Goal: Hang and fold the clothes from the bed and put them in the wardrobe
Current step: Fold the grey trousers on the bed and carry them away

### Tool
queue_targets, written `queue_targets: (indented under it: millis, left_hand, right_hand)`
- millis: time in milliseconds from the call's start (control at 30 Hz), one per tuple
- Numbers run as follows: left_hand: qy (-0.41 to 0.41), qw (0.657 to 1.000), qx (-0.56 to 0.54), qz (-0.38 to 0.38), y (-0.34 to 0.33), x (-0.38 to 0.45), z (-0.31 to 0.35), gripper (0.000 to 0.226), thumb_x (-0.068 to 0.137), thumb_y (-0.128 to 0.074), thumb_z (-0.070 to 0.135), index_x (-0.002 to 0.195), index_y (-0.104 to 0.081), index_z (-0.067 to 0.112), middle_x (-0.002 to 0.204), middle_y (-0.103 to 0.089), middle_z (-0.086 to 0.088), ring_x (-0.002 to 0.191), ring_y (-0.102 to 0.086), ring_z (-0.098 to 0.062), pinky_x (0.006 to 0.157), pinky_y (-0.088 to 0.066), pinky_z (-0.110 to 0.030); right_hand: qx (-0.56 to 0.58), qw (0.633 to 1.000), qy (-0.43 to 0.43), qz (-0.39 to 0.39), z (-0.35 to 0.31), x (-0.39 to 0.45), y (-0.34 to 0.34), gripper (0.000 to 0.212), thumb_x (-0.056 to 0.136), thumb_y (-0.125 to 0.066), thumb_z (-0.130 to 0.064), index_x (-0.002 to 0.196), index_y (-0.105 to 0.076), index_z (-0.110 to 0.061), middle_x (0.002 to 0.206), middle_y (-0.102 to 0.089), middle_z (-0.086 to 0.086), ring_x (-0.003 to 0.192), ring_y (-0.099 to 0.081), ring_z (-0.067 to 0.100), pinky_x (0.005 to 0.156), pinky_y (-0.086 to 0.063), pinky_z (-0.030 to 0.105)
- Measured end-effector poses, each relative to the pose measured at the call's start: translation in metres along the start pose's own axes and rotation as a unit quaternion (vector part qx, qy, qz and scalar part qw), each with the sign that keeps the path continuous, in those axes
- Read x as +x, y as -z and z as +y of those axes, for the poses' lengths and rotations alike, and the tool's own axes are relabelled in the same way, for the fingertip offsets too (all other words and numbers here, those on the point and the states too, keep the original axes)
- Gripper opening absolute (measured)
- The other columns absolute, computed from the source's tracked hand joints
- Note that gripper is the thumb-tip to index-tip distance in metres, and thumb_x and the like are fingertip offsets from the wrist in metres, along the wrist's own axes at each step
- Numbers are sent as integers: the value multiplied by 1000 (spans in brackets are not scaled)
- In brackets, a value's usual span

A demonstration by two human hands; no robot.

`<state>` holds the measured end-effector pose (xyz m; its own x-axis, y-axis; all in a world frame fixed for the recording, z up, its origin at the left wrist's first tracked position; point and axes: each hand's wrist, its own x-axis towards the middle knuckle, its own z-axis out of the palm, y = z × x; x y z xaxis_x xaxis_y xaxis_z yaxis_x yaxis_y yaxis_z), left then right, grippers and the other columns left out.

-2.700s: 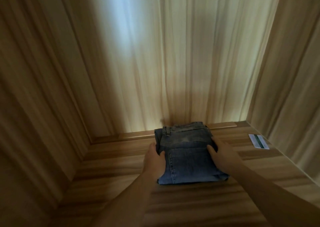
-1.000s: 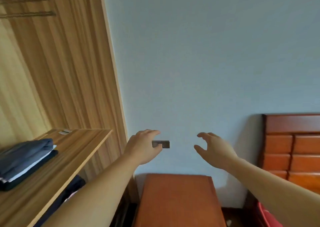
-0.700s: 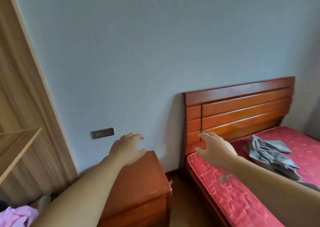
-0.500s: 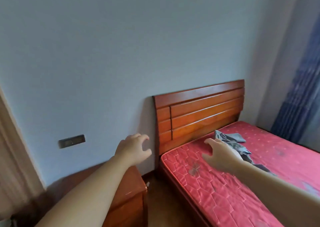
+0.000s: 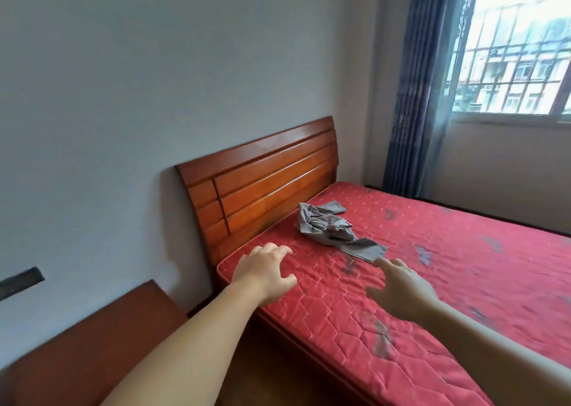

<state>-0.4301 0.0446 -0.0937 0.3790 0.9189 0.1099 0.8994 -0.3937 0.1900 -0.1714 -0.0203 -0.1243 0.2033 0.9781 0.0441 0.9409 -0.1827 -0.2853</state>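
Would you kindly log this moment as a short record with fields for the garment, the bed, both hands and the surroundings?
garment: crumpled grey garment lying on the mattress near the headboard
bed: red quilted mattress, otherwise bare where visible
left hand: open, empty, over the mattress corner
right hand: open, empty, reaching toward the garment, not gripping it
surroundings: wooden nightstand at left; blue curtain and barred window at right
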Motion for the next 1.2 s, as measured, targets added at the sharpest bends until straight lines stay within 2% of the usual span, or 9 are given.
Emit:
queue_targets:
  millis: [167, 300, 533, 733, 800, 1033, 1200]
  left_hand:
    - [-27, 1000, 8, -14, -11, 35, -1, 56, 84, -54, 51, 137, -43, 34, 138, -48, 6, 127, -44, -19, 103, -40, -40]
    - [-30, 999, -12, -22, -13, 79, -36, 56, 84, -54, 51, 137, -44, 34, 138, -47, 6, 127, -44, -19, 102, -41, -40]
    - [-29, 998, -27, -50, -27, 171, -88, 57, 86, -55, 49, 140, -41, 35, 142, -44, 6, 128, -44, -19, 100, -44, -39]
    - [-89, 994, -5, -61, -53, 270, -68, 62, 86, -54, 50, 144, -37, 35, 144, -44, 4, 130, -43, -22, 105, -40, -41]
    - [-102, 993, 13, -63, -63, 307, -60, 63, 86, -53, 50, 144, -37, 32, 143, -44, 3, 129, -43, -22, 105, -40, -41]
    - [-94, 992, 11, -87, -109, 424, -42, 62, 85, -53, 49, 142, -39, 30, 140, -46, 3, 127, -44, -21, 103, -41, -40]
    - [-74, 992, 0, -104, -126, 503, -51, 61, 85, -54, 47, 142, -39, 31, 140, -46, 3, 128, -44, -22, 103, -41, -40]
  right_hand:
    - [-40, 999, -7, -8, -7, 28, -12, 53, 83, -56, -47, 132, -42, -30, 126, -49, -1, 109, -53, 22, 83, -47, 35]
    - [-52, 999, 0, 9, -30, 73, -15, 48, 83, -54, -45, 127, -45, -28, 122, -49, -2, 107, -53, 20, 76, -46, 32]
    - [-79, 997, 3, -4, -51, 146, -32, 48, 83, -54, -44, 128, -44, -28, 128, -48, -1, 111, -52, 21, 80, -46, 33]
    - [-33, 999, 4, -20, -13, 228, -32, 64, 85, -56, -53, 142, -36, -31, 140, -41, -3, 118, -52, 19, 88, -50, 32]
    - [-22, 999, -2, -33, 5, 264, -36, 64, 85, -55, -52, 142, -34, -32, 139, -41, -3, 116, -52, 18, 89, -50, 33]
    - [14, 996, -28, -81, 56, 394, -55, 56, 85, -58, -43, 136, -40, -27, 132, -44, 2, 110, -55, 22, 89, -51, 37]
    - [9, 994, -44, -101, 78, 472, -59, 58, 86, -56, -38, 140, -37, -26, 132, -43, 3, 108, -56, 22, 88, -51, 36]
